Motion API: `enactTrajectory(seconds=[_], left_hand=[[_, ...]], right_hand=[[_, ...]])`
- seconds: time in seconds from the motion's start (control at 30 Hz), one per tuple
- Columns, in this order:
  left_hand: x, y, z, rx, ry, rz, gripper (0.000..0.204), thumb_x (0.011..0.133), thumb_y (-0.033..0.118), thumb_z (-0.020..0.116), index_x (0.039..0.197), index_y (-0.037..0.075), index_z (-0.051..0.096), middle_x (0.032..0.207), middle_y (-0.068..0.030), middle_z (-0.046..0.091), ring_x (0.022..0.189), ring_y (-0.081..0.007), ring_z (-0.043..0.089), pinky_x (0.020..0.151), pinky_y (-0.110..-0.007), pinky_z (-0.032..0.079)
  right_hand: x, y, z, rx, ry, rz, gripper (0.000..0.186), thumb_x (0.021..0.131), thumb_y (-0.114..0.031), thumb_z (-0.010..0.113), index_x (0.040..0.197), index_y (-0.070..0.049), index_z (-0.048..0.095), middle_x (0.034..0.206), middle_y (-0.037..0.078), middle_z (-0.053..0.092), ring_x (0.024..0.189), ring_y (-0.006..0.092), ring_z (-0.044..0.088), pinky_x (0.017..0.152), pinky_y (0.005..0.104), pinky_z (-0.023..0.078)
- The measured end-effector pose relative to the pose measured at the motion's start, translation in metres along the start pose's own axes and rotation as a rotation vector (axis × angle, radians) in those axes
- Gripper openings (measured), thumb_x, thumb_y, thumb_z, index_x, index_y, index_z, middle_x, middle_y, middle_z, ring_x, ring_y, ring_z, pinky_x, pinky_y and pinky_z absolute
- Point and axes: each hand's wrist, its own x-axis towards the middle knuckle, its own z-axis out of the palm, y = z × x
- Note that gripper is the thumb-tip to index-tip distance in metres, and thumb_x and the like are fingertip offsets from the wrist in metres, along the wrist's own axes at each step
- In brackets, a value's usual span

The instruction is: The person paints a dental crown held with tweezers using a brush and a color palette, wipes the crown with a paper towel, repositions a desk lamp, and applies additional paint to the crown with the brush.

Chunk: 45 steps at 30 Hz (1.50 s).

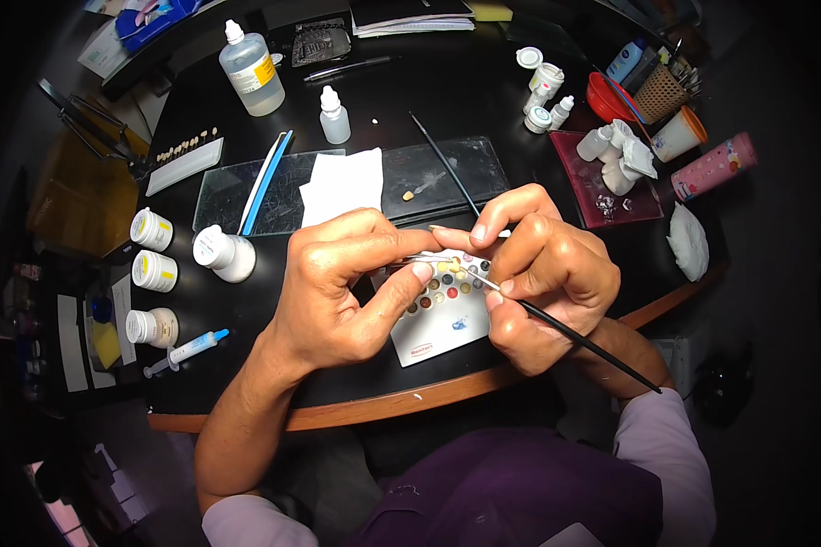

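My left hand (342, 283) is closed in a pinch on slim metal tweezers (417, 261). A small tooth-coloured crown (454, 265) sits at their tips. My right hand (552, 273) grips a fine brush (593, 342), its black handle slanting down to the right and its tip touching or almost touching the crown. The index fingers of both hands meet above it. Below the hands lies a white palette (442, 342) with several round spots of colour, partly hidden by my fingers. A second thin brush (442, 159) rests on the dark slab behind my right hand.
A folded white tissue (342, 187) lies on a glass slab (265, 196). Jars (155, 272) and a syringe (199, 345) stand or lie at the left. Dropper bottles (334, 117) are at the back. A dark red tray (602, 196) holds small bottles at the right.
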Motion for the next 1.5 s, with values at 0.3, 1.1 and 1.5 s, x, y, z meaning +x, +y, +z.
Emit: enactTrajectory(seconds=[0.3, 1.1, 1.5], left_hand=[[0.0031, -0.0015, 0.0022, -0.024, 0.04, 0.041, 0.033, 0.079, 0.002, 0.08, 0.112, 0.007, 0.086, 0.067, -0.0038, 0.06, 0.059, -0.0127, 0.055, 0.054, -0.029, 0.041], [0.0004, -0.0031, 0.0046, -0.071, 0.041, -0.011, 0.029, 0.085, 0.003, 0.077, 0.112, 0.007, 0.085, 0.067, -0.0058, 0.065, 0.053, -0.0101, 0.053, 0.049, -0.028, 0.038], [0.0023, -0.0013, 0.0006, -0.017, 0.029, 0.037, 0.031, 0.082, 0.002, 0.076, 0.112, 0.004, 0.084, 0.072, -0.0075, 0.067, 0.059, -0.0117, 0.058, 0.054, -0.027, 0.042]], right_hand=[[-0.0004, 0.0057, -0.0056, 0.16, -0.052, 0.071, 0.015, 0.075, 0.01, 0.058, 0.077, -0.002, 0.052, 0.077, 0.009, 0.057, 0.105, 0.0256, 0.056, 0.093, 0.0561, 0.068], [-0.0013, 0.0046, -0.0044, 0.147, -0.07, 0.105, 0.016, 0.077, 0.012, 0.059, 0.078, -0.002, 0.052, 0.077, 0.01, 0.058, 0.108, 0.026, 0.057, 0.096, 0.0579, 0.066], [0.001, 0.0005, -0.0022, 0.049, -0.068, 0.067, 0.015, 0.071, 0.011, 0.057, 0.074, -0.002, 0.051, 0.075, 0.01, 0.058, 0.1, 0.0267, 0.061, 0.092, 0.0559, 0.068]])
